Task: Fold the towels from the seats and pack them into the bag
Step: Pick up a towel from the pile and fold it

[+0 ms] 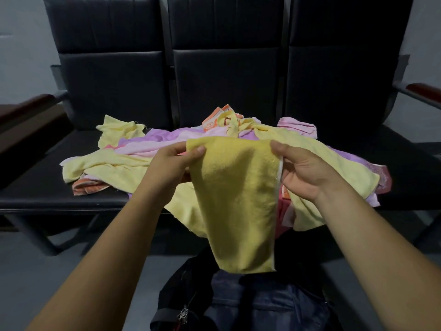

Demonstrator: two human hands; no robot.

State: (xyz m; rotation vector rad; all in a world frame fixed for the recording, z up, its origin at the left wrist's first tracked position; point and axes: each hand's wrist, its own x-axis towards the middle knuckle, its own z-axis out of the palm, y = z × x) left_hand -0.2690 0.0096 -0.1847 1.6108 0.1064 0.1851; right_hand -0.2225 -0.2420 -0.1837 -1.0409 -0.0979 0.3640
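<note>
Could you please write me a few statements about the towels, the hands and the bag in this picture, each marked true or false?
1. The left hand and the right hand both pinch the yellow towel at its top edge. True.
2. The yellow towel lies flat on a seat. False: it hangs in the air from both hands, above the bag.
3. A pile of unfolded towels lies on the seats. True.
4. Every towel in the pile is yellow. False: pink, purple and orange-patterned ones lie there too.
5. The bag stands on a seat. False: it sits on the floor, below the hanging towel.
</note>
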